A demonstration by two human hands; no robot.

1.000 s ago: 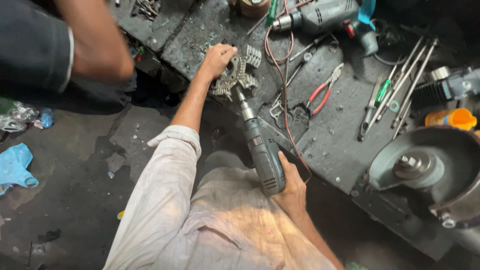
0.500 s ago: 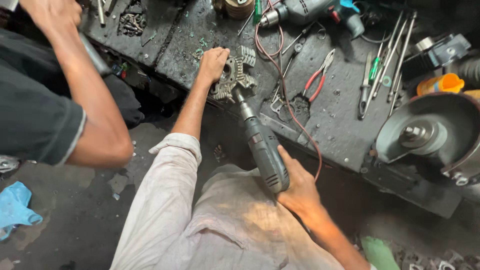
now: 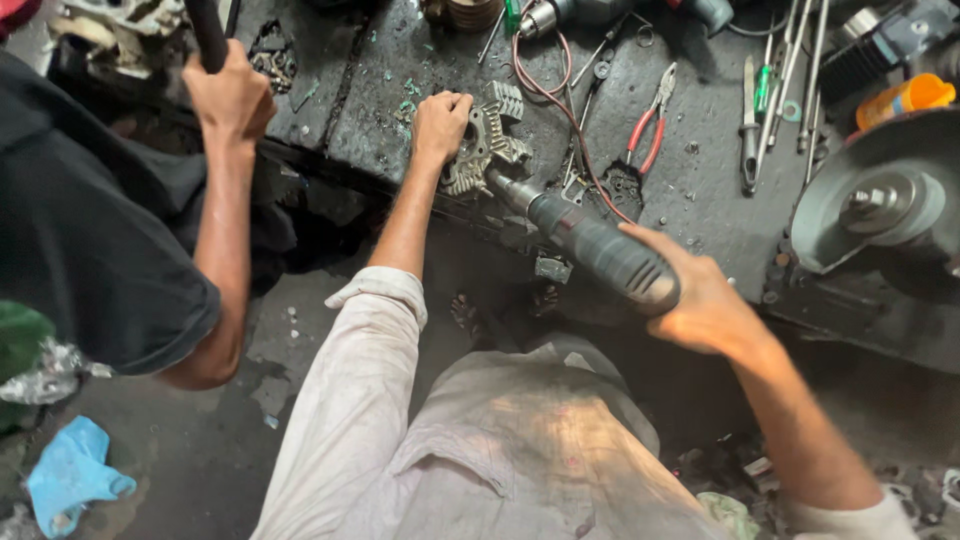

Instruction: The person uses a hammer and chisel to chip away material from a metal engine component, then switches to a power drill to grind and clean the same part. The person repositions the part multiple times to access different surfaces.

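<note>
Presently, left hand [image 3: 441, 118] clenched in a fist over a ribbed, silvery cast-metal housing [image 3: 487, 140], which sits on the near edge of the dark, grimy desk [image 3: 690, 190]. Housing surface is rough and finned, with a blocky lug on its far side. Fingers of that hand curl fully closed, pressing on the housing's left part.

Right hand [image 3: 700, 295] wraps the rear of a power drill [image 3: 590, 245]: cylindrical body, dark grey, textured grip, metal nose. Fingers closed around the body; thumb side lies along the top. Drill tilts from the hand up toward the housing, and its tip meets the housing's right side.

Desk top is pitted, oily black, scattered with small metal bits. Red-handled pliers [image 3: 650, 125] lie beyond the drill, jaws away from the person. A red cable [image 3: 555, 95] loops across the desk between housing and pliers. Several long thin metal tools [image 3: 790, 70] lie side by side farther right. A round grey grinder disc [image 3: 880, 195] with a shiny hub sits at the desk's right end; an orange bottle [image 3: 905, 97] lies just above it.

Another person's hand [image 3: 228, 95] grips a dark bar at the upper left. Crumpled blue cloth [image 3: 70, 475] lies on the floor, lower left.
</note>
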